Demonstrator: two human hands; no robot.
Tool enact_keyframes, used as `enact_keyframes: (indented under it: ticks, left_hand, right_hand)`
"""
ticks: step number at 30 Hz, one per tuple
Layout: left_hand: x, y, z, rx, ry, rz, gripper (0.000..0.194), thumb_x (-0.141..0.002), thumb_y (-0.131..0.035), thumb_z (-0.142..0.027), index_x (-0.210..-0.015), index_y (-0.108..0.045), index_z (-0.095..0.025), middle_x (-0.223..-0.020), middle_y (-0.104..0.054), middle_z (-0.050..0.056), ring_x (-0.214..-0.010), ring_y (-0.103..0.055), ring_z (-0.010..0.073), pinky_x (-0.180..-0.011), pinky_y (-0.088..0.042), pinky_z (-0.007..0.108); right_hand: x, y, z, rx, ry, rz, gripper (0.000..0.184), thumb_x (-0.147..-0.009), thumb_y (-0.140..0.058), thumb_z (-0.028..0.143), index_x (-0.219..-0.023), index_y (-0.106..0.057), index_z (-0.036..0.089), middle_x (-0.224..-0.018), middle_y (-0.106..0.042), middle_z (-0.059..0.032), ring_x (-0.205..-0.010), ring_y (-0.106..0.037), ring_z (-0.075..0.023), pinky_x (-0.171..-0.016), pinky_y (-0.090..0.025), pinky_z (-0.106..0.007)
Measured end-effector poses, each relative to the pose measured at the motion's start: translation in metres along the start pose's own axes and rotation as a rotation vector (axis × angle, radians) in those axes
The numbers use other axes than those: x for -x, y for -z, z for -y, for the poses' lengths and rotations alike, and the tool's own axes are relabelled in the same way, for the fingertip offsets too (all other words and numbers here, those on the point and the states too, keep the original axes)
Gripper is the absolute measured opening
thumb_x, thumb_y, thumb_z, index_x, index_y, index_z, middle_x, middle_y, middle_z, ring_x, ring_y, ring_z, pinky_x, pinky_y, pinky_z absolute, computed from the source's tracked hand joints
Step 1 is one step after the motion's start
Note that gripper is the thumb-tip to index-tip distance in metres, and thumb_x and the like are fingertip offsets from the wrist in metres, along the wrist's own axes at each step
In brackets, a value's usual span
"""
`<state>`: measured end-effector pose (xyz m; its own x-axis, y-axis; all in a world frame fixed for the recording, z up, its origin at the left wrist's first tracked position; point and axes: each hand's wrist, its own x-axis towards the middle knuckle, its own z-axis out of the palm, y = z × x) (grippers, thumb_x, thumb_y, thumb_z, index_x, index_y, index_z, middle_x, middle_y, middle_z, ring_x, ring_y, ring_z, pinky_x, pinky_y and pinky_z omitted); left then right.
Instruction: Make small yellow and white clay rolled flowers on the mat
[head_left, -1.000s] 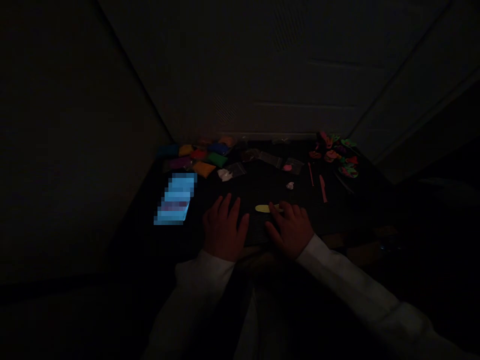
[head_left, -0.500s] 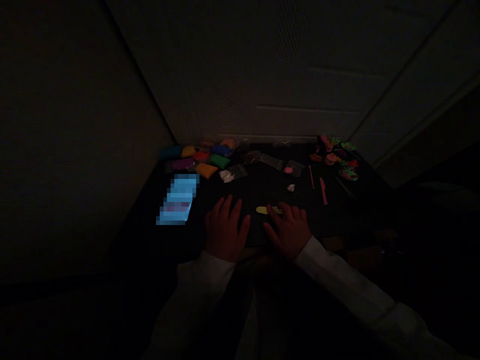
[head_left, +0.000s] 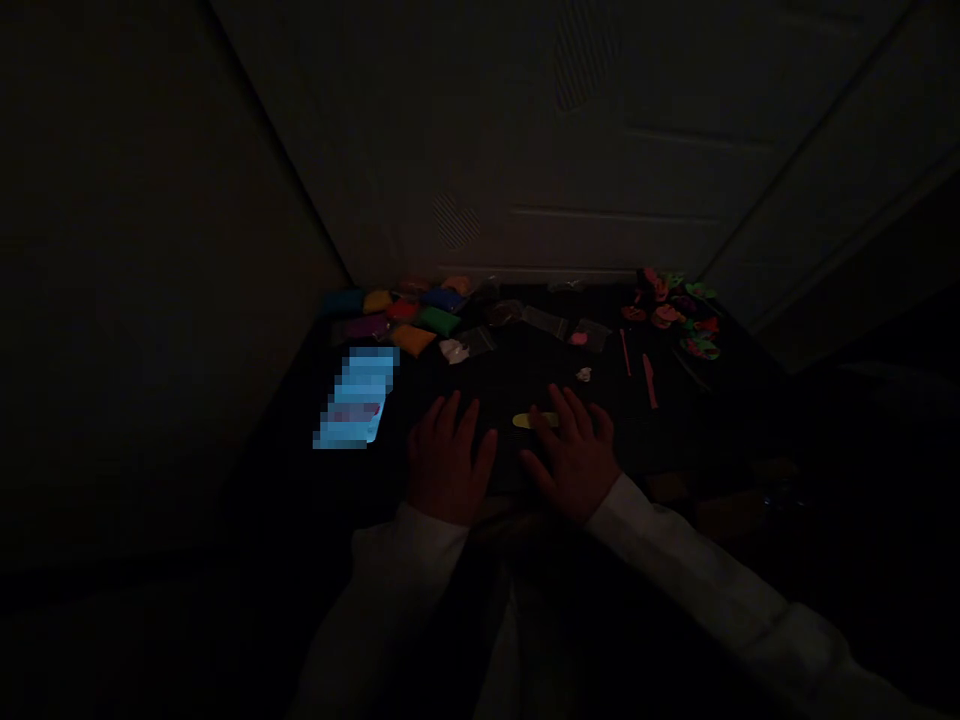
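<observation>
On the dark table, a flat yellow strip, apparently modelling clay, [head_left: 523,421] lies under the fingers of my right hand [head_left: 576,455]. That hand is open, its fingers spread over the strip's right part and hiding it. My left hand [head_left: 448,460] rests palm down to the left of the strip, open and holding nothing. Just beyond my right hand sits a small white lump [head_left: 583,374]. Further right lie a thin pink stick [head_left: 625,352] and a pink plastic knife [head_left: 650,381].
A lit phone [head_left: 356,400] lies left of my hands. Several coloured clay packets [head_left: 412,340] are piled at the back left. A bag with a pink piece [head_left: 589,337] lies behind the lump. Colourful clay shapes [head_left: 667,315] cluster at the back right. A pale panelled wall [head_left: 570,215] stands behind.
The fingers of my right hand have stretched out further forward over the yellow strip, covering it a little differently. My left hand has barely moved.
</observation>
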<state>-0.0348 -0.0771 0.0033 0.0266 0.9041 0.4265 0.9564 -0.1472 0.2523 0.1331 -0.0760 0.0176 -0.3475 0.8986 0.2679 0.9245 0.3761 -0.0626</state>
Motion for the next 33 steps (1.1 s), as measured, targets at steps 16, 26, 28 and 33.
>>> enact_keyframes:
  ticks: [16,26,28,33]
  left_hand:
    - [0.001,0.0,-0.001,0.009,0.001,0.002,0.044,-0.083,-0.037,-0.038,-0.12,-0.047,-0.015,-0.13,-0.042,0.013,-0.122,-0.032,0.0288,-0.095,-0.029,0.048]
    - [0.001,0.0,-0.001,0.011,0.005,0.006,0.044,-0.083,-0.037,-0.038,-0.12,-0.047,-0.015,-0.13,-0.042,0.013,-0.122,-0.033,0.0297,-0.095,-0.029,0.049]
    - [0.001,-0.001,-0.001,0.012,0.001,0.001,0.044,-0.083,-0.037,-0.038,-0.119,-0.047,-0.015,-0.13,-0.042,0.013,-0.122,-0.033,0.0296,-0.095,-0.028,0.049]
    - [0.001,0.0,-0.002,-0.006,0.001,0.017,0.045,-0.083,-0.036,-0.04,-0.119,-0.047,-0.015,-0.13,-0.042,0.013,-0.121,-0.033,0.0297,-0.095,-0.029,0.048]
  right_hand:
    - [-0.003,-0.003,0.007,0.002,0.02,-0.005,0.053,-0.084,-0.028,0.049,-0.126,-0.041,0.019,-0.144,-0.017,-0.009,-0.13,-0.015,-0.026,-0.099,-0.011,-0.049]
    - [-0.004,0.0,0.012,-0.002,0.024,0.012,0.054,-0.085,-0.026,0.05,-0.127,-0.04,0.018,-0.144,-0.016,-0.009,-0.129,-0.016,-0.0264,-0.099,-0.012,-0.048]
    - [-0.005,-0.001,0.013,-0.001,0.028,0.016,0.054,-0.085,-0.027,0.049,-0.126,-0.041,0.018,-0.144,-0.017,-0.0087,-0.129,-0.016,-0.0264,-0.099,-0.012,-0.048]
    - [-0.005,-0.002,0.014,-0.004,0.039,0.027,0.054,-0.085,-0.025,0.05,-0.126,-0.041,0.019,-0.144,-0.016,-0.0069,-0.129,-0.016,-0.0254,-0.099,-0.012,-0.048]
